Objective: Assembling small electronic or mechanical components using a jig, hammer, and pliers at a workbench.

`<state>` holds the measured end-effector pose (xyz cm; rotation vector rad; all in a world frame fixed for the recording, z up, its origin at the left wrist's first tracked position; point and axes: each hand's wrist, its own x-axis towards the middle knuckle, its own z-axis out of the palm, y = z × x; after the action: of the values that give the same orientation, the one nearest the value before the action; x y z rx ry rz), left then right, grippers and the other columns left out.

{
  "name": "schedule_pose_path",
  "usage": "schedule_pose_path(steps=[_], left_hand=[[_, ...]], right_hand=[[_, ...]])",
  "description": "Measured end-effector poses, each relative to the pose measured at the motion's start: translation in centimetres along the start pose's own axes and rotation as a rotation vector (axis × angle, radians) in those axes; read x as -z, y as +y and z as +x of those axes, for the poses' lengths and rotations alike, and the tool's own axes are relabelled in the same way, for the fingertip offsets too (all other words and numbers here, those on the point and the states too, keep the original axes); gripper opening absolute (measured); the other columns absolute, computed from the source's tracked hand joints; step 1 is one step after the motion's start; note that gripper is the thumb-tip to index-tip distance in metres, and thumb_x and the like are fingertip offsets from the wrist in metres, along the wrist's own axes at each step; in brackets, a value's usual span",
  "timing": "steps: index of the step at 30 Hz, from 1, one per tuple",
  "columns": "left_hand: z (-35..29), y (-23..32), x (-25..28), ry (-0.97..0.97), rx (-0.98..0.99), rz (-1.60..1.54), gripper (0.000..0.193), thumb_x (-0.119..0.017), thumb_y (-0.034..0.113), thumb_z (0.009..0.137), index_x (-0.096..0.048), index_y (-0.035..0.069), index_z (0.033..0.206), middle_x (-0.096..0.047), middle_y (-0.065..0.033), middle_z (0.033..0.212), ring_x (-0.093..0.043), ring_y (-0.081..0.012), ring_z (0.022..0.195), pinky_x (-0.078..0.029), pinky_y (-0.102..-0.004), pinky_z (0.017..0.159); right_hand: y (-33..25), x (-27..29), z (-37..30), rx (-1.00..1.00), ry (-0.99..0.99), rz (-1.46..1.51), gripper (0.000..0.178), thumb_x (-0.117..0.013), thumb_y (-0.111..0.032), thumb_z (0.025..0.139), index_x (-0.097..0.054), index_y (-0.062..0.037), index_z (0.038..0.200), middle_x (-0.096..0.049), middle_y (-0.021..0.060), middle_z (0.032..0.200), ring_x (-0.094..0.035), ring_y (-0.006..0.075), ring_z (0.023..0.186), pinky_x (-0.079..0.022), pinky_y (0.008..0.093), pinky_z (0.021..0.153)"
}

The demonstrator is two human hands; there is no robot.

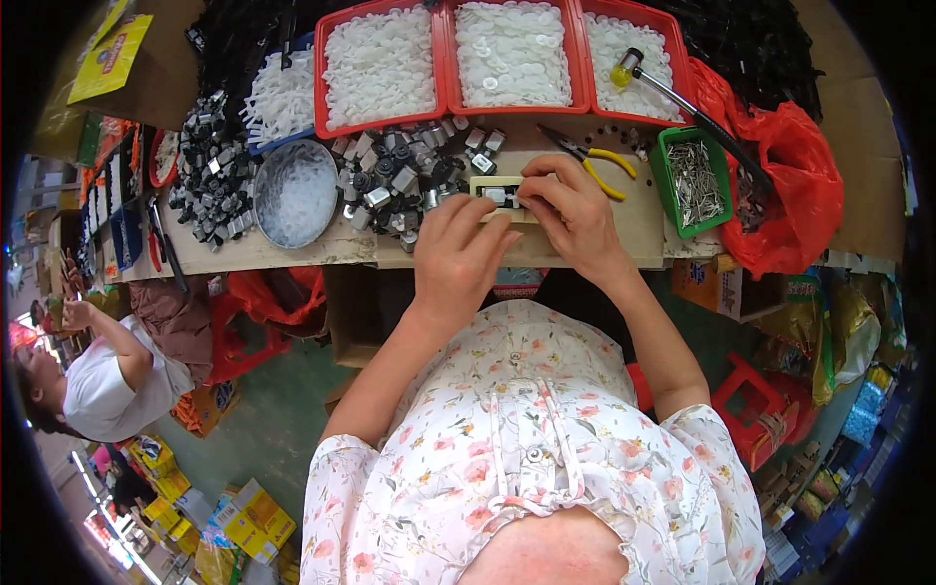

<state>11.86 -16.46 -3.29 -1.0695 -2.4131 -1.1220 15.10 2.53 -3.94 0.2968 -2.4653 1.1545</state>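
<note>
A cream rectangular block [481, 182] lies on the workbench in front of me, with a small silver motor [495, 195] set in its dark slot. My left hand [456, 249] is closed at the block's near left side, fingers bent against its edge; the thumb side is partly hidden. At the right end, my right hand [573, 219] pinches a small white piece [521, 201] against the motor's end. Just left is a pile of small silver-and-black motors [388, 174]. Yellow-handled pliers [606, 168] lie beyond my right hand.
Three red trays [447, 58] of white plastic parts line the back. A hammer [673, 96] rests across the right one. A green basket [723, 168] holds metal pins, beside a red bag [804, 185]. A metal bowl [295, 241] stands left. Another person [127, 375] sits at far left.
</note>
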Motion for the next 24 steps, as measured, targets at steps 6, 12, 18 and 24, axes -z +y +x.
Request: schedule_pose_path(steps=[6, 12, 18, 24], left_hand=[[-0.5, -0.9, -1.2, -0.092, -0.080, 0.070, 0.034, -0.079, 0.010, 0.078, -0.070, 0.002, 0.109, -0.063, -0.0120, 0.116, -0.058, -0.0326, 0.111, -0.048, -0.0441, 0.092], [-0.5, -1.4, -1.2, -0.105, -0.118, 0.077, 0.034, -0.078, 0.013, 0.079, -0.070, 0.001, 0.110, -0.063, -0.0124, 0.116, -0.057, -0.0330, 0.112, -0.048, -0.0447, 0.092], [-0.6, -1.4, -1.4, -0.106, -0.108, 0.076, 0.036, -0.079, 0.014, 0.078, -0.069, 0.001, 0.110, -0.063, -0.0123, 0.116, -0.057, -0.0327, 0.111, -0.048, -0.0442, 0.092], [-0.1, -1.1, -1.9, -0.105, -0.145, 0.151, 0.033, -0.080, 0.015, 0.077, -0.070, 0.002, 0.106, -0.064, -0.0106, 0.112, -0.058, -0.0309, 0.108, -0.048, -0.0418, 0.087]], right_hand=[[0.5, -0.3, 0.1, -0.017, -0.036, -0.027, 0.016, -0.069, 0.006, 0.082, -0.064, 0.0020, 0.097, -0.061, 0.0137, 0.106, -0.063, 0.0291, 0.094, -0.051, 0.0351, 0.079], [0.5, -0.4, 0.3, -0.023, -0.057, -0.047, 0.017, -0.068, 0.007, 0.081, -0.064, 0.0019, 0.097, -0.061, 0.0134, 0.107, -0.063, 0.0285, 0.094, -0.051, 0.0344, 0.079], [0.8, -0.3, 0.5, -0.015, -0.093, -0.055, 0.017, -0.068, 0.008, 0.081, -0.063, 0.0017, 0.096, -0.061, 0.0132, 0.107, -0.063, 0.0283, 0.094, -0.051, 0.0342, 0.079], [0.5, 0.1, 0.5, -0.111, -0.068, 0.003, 0.017, -0.070, 0.006, 0.081, -0.064, 0.0014, 0.096, -0.061, 0.0133, 0.108, -0.063, 0.0280, 0.096, -0.051, 0.0339, 0.080]])
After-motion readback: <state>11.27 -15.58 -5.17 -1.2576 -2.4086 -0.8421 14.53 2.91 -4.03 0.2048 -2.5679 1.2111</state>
